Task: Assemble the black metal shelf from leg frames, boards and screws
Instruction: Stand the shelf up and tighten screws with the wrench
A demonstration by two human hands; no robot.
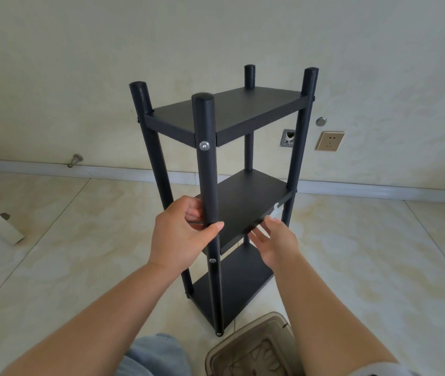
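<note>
Black shelf stood upright on the tiled floor, at the centre of the frame.

The shelf (225, 169) had three boards fixed between four legs. The left hand (182, 234) gripped the near front leg (207, 169) at the middle board. The right hand (275, 242) was open with relaxed fingers, beside a small white wrench (275, 211) at that board's edge. A brown plastic lid (254, 348) lay at the bottom.

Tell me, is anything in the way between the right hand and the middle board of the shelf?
Nothing visible is. The right hand is open at the front edge of the middle board, with a small white tool just above its fingertips. The left hand grips the front leg.
</note>
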